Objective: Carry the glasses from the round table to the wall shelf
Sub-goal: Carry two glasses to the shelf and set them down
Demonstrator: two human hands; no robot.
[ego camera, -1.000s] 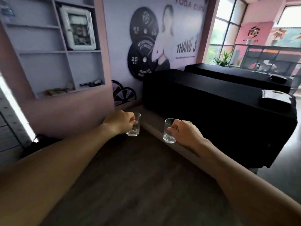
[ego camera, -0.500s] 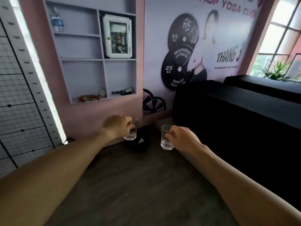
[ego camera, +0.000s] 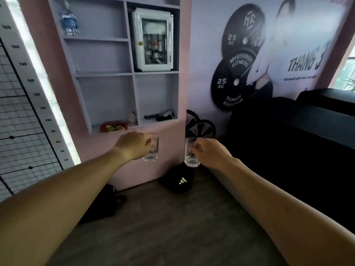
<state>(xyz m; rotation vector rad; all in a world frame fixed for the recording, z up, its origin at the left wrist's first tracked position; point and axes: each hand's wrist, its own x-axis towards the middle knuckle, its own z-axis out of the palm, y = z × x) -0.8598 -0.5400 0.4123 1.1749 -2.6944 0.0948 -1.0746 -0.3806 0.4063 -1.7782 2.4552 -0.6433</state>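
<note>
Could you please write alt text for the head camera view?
Each hand, left hand and right hand, holds a clear glass, left glass and right glass, in front of a wall shelf.

Two clear drinking glasses, the left glass [ego camera: 153, 148] and the right glass [ego camera: 191, 153], one per hand. One water bottle [ego camera: 68, 21], one white cabinet [ego camera: 153, 39], one red packet [ego camera: 114, 127] on the wall shelf [ego camera: 107, 73]. One black cap [ego camera: 177, 181] on the floor.

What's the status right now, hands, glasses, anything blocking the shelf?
Left hand grips one glass, right hand grips the other glass. Both held upright, short of the wall shelf. Bottom compartments partly taken: red packet, dark items.
</note>
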